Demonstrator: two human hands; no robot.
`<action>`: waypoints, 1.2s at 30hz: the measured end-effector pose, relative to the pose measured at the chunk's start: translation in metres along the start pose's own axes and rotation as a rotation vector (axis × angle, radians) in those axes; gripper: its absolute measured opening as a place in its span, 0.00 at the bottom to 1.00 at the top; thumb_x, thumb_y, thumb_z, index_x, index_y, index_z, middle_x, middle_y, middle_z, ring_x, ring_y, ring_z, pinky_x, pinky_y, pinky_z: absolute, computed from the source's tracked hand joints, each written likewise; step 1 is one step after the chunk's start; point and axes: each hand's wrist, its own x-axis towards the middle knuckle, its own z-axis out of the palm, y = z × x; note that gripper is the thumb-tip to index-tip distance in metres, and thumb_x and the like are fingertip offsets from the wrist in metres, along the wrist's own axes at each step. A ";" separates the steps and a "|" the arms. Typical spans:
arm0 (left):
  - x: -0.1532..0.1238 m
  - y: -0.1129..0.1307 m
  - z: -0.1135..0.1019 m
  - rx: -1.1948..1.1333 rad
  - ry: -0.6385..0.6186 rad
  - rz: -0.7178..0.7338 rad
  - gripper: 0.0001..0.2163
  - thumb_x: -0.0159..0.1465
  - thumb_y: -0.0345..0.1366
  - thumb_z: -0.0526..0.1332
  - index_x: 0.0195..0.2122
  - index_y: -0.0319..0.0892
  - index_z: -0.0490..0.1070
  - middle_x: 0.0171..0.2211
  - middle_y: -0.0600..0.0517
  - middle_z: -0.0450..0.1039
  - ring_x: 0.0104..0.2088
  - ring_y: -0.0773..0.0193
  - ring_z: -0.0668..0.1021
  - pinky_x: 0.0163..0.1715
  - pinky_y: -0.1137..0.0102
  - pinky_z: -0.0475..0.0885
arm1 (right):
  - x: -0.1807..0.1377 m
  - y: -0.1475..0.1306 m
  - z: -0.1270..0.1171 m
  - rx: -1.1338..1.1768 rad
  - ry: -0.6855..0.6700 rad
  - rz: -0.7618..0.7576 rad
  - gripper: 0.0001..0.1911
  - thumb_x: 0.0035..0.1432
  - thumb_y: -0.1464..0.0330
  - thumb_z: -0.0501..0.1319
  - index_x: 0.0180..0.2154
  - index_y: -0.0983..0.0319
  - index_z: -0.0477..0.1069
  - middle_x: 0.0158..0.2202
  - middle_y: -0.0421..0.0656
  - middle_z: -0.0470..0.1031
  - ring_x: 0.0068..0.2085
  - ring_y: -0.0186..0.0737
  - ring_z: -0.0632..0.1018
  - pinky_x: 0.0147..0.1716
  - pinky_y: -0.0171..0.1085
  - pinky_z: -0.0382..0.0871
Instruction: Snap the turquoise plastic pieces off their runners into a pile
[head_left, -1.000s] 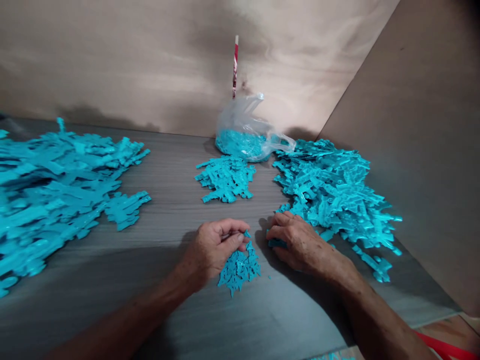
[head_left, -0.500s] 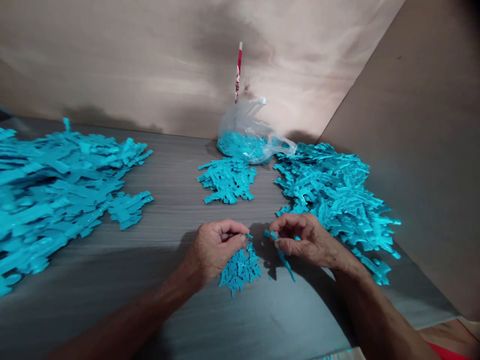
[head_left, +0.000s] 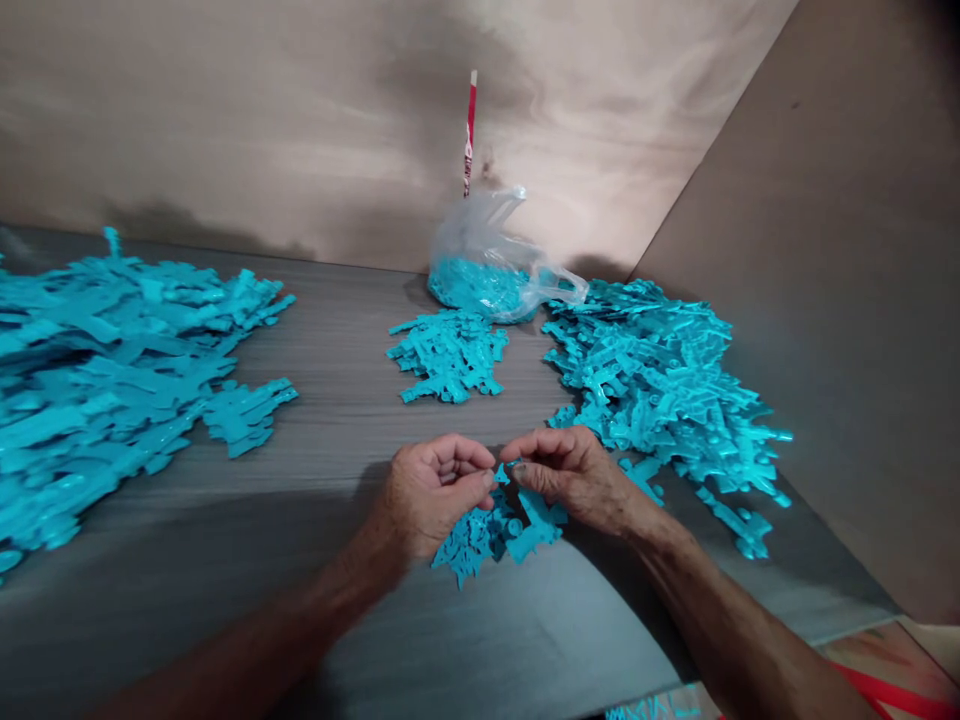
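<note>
My left hand is closed in a pinch above a small heap of turquoise spiky scraps. What lies between its fingertips, if anything, is too small to make out. Close beside it, my right hand pinches a flat turquoise cut-out piece between thumb and forefinger. This piece hangs below the fingers, next to the scraps, its upper part partly hidden by the fingertips. The two sets of fingertips are nearly touching.
A large pile of turquoise pieces covers the table's left side, another pile the right. A smaller pile lies before a clear plastic bag of turquoise bits. Behind stand a red-and-white stick and a wooden wall.
My right hand has moved left, close to my left hand. The turquoise piece in it has turned and now shows its broad face. My left hand has barely moved.
</note>
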 end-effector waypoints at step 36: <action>-0.009 0.005 0.001 -0.090 -0.058 0.019 0.29 0.50 0.30 0.67 0.55 0.40 0.63 0.28 0.59 0.69 0.23 0.72 0.70 0.22 0.76 0.65 | 0.006 0.005 0.005 0.657 0.099 0.103 0.11 0.41 0.68 0.77 0.30 0.62 0.81 0.20 0.39 0.76 0.19 0.29 0.72 0.18 0.29 0.66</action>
